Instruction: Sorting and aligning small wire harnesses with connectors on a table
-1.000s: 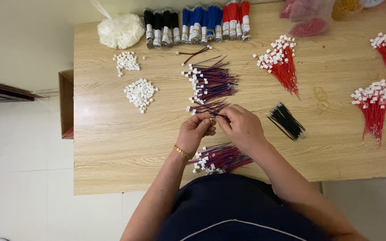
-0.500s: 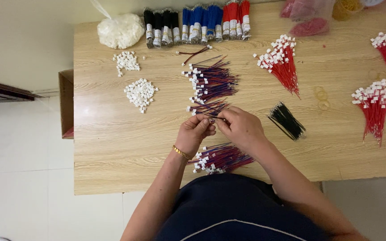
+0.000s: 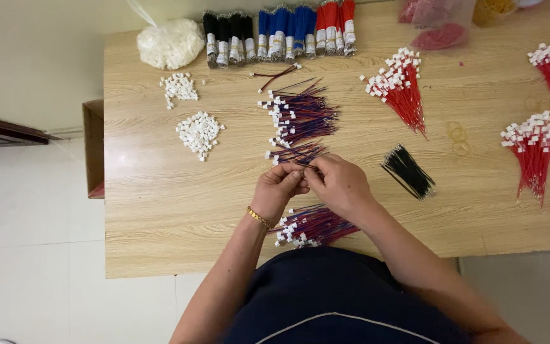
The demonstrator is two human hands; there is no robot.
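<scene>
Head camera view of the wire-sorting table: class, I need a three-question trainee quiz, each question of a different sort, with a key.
1. True or false: the left hand and right hand meet over a red-and-blue wire.
2. The loose black wires lie on which side of the hands: (a) left, (b) right?
3. What colour are the connectors heaped loose on the table?

Key: 1 true; 2 b; 3 white.

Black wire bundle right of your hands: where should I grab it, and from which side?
Take the black wire bundle around its middle, coming straight down from above. It lies flat and diagonal on the wooden table, apart from the right hand, so close the fingers across its narrow width.
</scene>
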